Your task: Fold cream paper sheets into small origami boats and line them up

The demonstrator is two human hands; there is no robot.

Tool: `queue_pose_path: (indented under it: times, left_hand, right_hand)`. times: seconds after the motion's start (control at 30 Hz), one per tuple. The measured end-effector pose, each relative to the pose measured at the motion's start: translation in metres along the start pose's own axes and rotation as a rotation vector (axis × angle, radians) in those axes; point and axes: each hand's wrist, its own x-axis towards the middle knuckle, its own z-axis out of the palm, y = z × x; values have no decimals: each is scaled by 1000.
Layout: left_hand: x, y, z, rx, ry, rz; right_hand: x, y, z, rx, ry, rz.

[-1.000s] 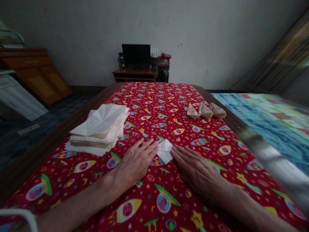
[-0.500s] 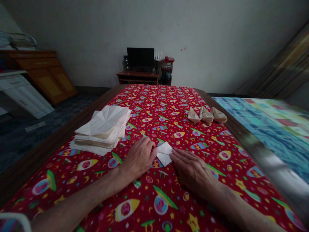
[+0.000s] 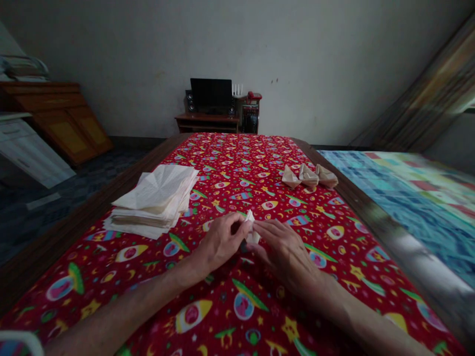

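Observation:
A small folded white paper (image 3: 251, 226) is pinched between both hands just above the red patterned tablecloth (image 3: 237, 173). My left hand (image 3: 219, 241) grips its left side with curled fingers. My right hand (image 3: 282, 249) holds its right side, fingers closed on it. Most of the paper is hidden by my fingers. A stack of creased white sheets (image 3: 156, 199) lies to the left of my hands. Three folded beige paper pieces (image 3: 309, 176) sit in a row at the far right of the table.
The table's dark wooden edge (image 3: 361, 198) runs along the right, with a blue patterned bed cover (image 3: 408, 198) beyond it. A low stand with a monitor (image 3: 211, 94) stands against the far wall. Wooden cabinets (image 3: 59, 118) are at the left.
The folded paper lay flat between my flat fingertips; both hands have closed on it and lifted it off the cloth. The view shifted slightly.

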Motion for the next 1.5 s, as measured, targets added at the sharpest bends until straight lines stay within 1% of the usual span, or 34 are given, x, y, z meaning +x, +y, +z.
queue_pose_path:
  times: [0.03,0.1,0.13,0.2,0.23,0.3,0.33,0.37,0.4,0.43,0.47,0.53,0.6,0.63,0.7,0.77,0.8,0.83,0.9,0.97,1.0,1.07,1.1,1.2,1.27,1.37,1.5]
  left_hand:
    - [-1,4,-1,-38,-1,31]
    - [-3,9,-4,-96,-3,129]
    - [-3,11,-5,-117,-4,180]
    - [-4,9,-6,-120,20,259]
    - [-4,7,-7,-94,56,286]
    - [-3,-1,-6,6,175,316]
    - [-3,-6,-5,57,236,314]
    - [-3,-10,-4,80,272,287]
    - [-2,-14,-2,65,271,239]
    - [-2,-17,-1,15,226,177]
    - [-1,-20,0,-56,153,115]
    - [0,-22,1,-193,13,32]
    - [1,-24,0,-253,-50,8]
    - [1,-24,-1,-253,-61,5]
    - [1,-26,-4,-206,-112,7]
    - [1,-30,-6,-93,-179,18]
    - [1,-32,-5,-18,-198,34]
    - [1,-35,-5,60,-201,61]
    - [0,-39,-3,204,-160,129]
    - [-1,-41,-2,308,-92,194]
    - [-2,-41,-2,343,-54,216]
    - [-4,-39,-4,380,-17,259]
    - [-6,-38,-5,380,-36,299]
    - [-10,-36,-10,319,-178,444]
    - [-12,-38,-13,250,-229,499]
    - [-14,-42,-18,192,-278,521]
    - [-15,-42,-28,268,-420,527]
  right_hand:
    - [2,-4,0,62,21,16]
    - [6,-8,2,217,57,114]
    - [9,-8,4,301,48,195]
    - [15,-4,8,465,53,411]
    - [18,-1,9,572,71,504]
    - [21,7,12,753,104,653]
    - [22,11,14,820,121,714]
    - [22,14,16,877,134,767]
    - [21,16,18,932,142,813]
    - [20,18,20,994,138,845]
    - [19,18,22,1054,120,860]
    - [17,18,25,1123,45,849]
    - [17,18,26,1079,-22,815]
    - [17,19,26,1024,-22,792]
    - [17,23,24,860,25,714]
    - [16,28,23,638,45,590]
    - [15,29,23,521,19,519]
    - [14,31,22,411,-17,446]
    - [11,31,23,234,-69,307]
    - [8,29,23,130,-71,205]
    - [7,29,24,102,-63,176]
    - [6,28,25,79,-51,156]
    - [5,29,26,73,-52,153]
    - [3,30,26,45,-70,147]
    - [2,31,24,43,-84,137]
    - [2,30,21,67,-89,124]
    - [1,30,21,69,-99,104]
